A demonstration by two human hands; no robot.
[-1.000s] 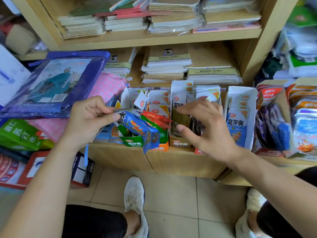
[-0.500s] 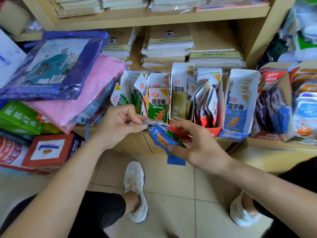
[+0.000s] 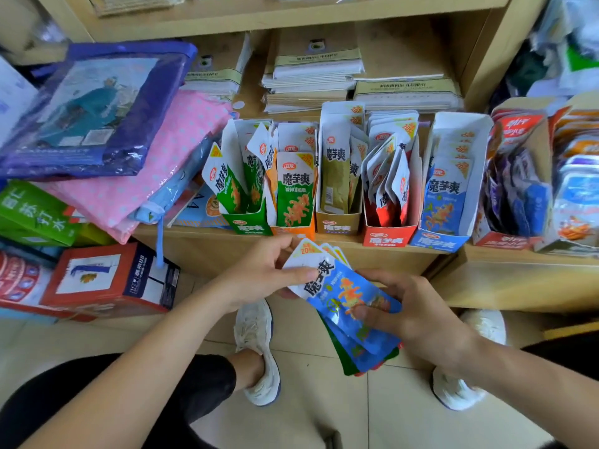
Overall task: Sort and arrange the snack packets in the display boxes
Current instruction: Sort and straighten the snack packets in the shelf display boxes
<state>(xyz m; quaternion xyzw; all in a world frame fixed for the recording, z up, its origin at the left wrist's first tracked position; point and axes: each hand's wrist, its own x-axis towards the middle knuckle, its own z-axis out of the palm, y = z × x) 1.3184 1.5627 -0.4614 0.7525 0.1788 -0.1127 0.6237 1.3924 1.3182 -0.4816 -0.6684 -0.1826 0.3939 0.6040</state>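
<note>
The packets (image 3: pixel 343 296) now lie face-up and fanned, lower than half a second ago, in the air just below the shelf (image 3: pixel 201 251) edge. Left hand (image 3: pixel 265 273) fingers (image 3: pixel 301 273) pinch their tops; right hand (image 3: pixel 418 315) fingers (image 3: pixel 363 314) curl round the lower ends. The fan looks loose: drawing the blue one for the blue box (image 3: pixel 437 243) may spill the rest to the floor (image 3: pixel 324 416).

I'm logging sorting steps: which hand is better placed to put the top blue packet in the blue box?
Probably right: the right hand grips the blue packet and lies nearer the blue box; the left hand, pinching its top, would reach across.
</note>
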